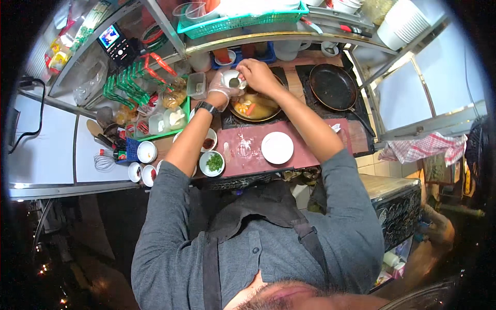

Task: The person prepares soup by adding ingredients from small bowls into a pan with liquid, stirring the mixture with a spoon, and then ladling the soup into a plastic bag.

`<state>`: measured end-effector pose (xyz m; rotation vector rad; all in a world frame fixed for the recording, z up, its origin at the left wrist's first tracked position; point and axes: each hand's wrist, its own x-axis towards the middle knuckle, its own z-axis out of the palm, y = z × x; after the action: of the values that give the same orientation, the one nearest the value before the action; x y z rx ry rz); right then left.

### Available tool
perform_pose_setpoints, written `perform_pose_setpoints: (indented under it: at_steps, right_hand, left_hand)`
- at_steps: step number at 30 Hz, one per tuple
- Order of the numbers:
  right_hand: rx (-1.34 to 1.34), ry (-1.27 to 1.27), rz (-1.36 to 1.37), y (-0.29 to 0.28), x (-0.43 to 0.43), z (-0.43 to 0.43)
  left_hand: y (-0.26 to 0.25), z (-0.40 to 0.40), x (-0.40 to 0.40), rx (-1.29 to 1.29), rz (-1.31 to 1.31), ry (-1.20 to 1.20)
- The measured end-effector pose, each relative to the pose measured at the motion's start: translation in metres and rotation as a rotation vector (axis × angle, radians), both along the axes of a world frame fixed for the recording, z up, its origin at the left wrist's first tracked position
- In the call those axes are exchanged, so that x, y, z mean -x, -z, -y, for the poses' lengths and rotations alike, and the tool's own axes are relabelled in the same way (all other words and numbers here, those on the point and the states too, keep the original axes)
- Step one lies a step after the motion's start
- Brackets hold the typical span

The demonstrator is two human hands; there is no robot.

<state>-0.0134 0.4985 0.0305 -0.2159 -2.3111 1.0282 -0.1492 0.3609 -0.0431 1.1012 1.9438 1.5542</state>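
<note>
My left hand, in a clear plastic glove, holds a small white bowl at the near left of the stove top. My right hand, without a visible glove, grips a small spoon whose dark-looking head is in that bowl. Just below and right of both hands sits a frying pan with yellowish broth, an orange carrot-like piece and a white and orange piece. A white bowl of chopped green herbs and one of red paste stand near my left forearm.
An empty black frying pan stands on the right burner. A white plate lies on a reddish cutting board. Left are a green tray, small bowls and a whisk. A shelf edge runs above, bearing a green basket.
</note>
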Motion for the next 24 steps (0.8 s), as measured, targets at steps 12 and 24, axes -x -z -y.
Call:
perform_pose_setpoints:
  at_steps: [12, 24]
  right_hand:
    - [-0.254, 0.012, -0.165, -0.045, -0.075, 0.197]
    - [-0.049, 0.181, -0.060, -0.017, -0.078, 0.333]
  left_hand:
    - [-0.036, 0.153, -0.025, -0.236, 0.120, 0.168]
    - [-0.015, 0.318, -0.041, -0.157, 0.133, 0.180]
